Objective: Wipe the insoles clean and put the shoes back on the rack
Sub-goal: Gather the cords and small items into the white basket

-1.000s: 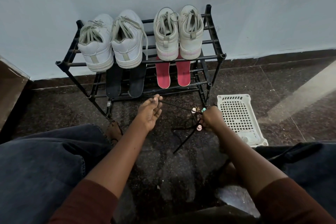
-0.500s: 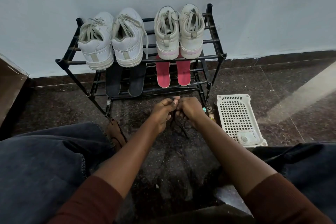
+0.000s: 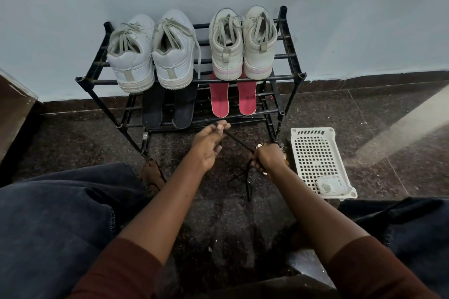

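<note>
Dark stone floor (image 3: 73, 143). Shoes (image 3: 131, 56) on rack (image 3: 97, 81) top, insoles (image 3: 220, 102) lower down on it. Hands apart: left hand (image 3: 209, 147) pinches black lace (image 3: 235, 138), right hand (image 3: 268, 158) grips it. Risk imo: loose tail tangles, pinch slips.

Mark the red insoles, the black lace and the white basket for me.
red insoles (image 3: 220, 101): head view, middle of the left-hand one in the picture.
black lace (image 3: 234, 138): head view, on its taut stretch.
white basket (image 3: 315, 160): head view, on its bare perforated floor.
</note>
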Action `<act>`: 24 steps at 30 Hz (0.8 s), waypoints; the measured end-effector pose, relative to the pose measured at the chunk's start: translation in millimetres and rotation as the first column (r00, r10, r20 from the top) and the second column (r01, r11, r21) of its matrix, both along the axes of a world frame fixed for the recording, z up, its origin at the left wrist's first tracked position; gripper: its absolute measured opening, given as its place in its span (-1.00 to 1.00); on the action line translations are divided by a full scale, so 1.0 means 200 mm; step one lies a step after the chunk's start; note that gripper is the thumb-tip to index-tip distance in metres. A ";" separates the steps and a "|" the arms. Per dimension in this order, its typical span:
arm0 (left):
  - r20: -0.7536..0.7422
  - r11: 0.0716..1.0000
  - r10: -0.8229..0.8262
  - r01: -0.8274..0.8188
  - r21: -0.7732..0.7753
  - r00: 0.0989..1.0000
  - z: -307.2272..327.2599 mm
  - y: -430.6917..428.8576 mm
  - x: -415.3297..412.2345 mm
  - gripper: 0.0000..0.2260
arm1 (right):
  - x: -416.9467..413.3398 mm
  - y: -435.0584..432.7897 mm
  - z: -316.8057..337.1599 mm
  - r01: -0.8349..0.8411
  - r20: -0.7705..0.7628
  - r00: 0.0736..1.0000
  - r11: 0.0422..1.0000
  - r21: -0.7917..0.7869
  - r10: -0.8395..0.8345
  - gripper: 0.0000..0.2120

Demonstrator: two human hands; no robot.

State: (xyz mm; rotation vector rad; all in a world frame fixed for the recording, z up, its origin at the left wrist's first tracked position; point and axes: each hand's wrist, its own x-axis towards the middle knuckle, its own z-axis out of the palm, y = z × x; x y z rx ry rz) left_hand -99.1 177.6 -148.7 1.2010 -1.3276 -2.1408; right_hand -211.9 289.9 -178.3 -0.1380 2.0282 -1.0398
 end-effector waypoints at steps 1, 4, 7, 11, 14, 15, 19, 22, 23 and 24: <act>-0.019 1.000 0.012 -0.012 0.000 1.000 0.01 -0.02 0.01 -0.87 | -0.01 0.01 -0.02 0.004 -0.021 1.000 1.000 0.026 -0.003 -0.74; -0.047 0.999 0.035 -0.036 -0.029 0.998 0.02 -0.06 0.02 -0.88 | -0.05 0.06 -0.07 0.019 -0.085 0.996 0.997 0.075 -0.013 -0.74; -0.075 0.998 0.050 -0.053 -0.046 0.996 0.03 -0.06 0.02 -0.88 | -0.08 0.10 -0.09 0.068 -0.141 0.989 0.984 0.167 -0.044 -0.79; -0.090 0.998 0.013 -0.019 -0.065 0.996 0.03 -0.02 0.00 -0.90 | -0.08 0.08 -0.07 -0.037 -0.244 0.963 0.954 0.299 0.114 -0.67; -0.050 0.992 -0.058 0.052 -0.114 0.997 0.01 0.03 -0.02 -0.90 | -0.04 0.00 0.03 -0.115 -0.265 0.953 0.983 0.140 0.150 -0.71; -0.038 0.988 -0.080 0.074 -0.132 0.996 0.00 0.05 -0.02 -0.89 | -0.01 -0.02 0.07 -0.124 -0.230 0.964 0.991 0.047 0.131 -0.74; -0.058 0.989 -0.074 0.066 -0.132 0.996 -0.02 0.10 -0.03 -0.89 | 0.10 -0.11 0.19 -0.091 -0.009 0.996 0.971 -0.222 0.091 -0.77; -0.086 0.995 -0.059 0.051 -0.090 0.995 -0.02 0.10 -0.03 -0.88 | 0.15 -0.13 0.23 -0.060 0.026 0.997 0.968 -0.245 0.068 -0.82; -0.072 0.994 -0.065 0.059 -0.092 0.995 -0.02 0.10 -0.02 -0.87 | 0.15 -0.13 0.23 -0.055 0.005 0.998 0.971 -0.235 0.058 -0.80; -0.050 0.993 -0.069 0.064 -0.099 0.996 -0.01 0.10 -0.02 -0.89 | 0.15 -0.13 0.22 -0.049 -0.017 0.999 0.973 -0.225 0.046 -0.78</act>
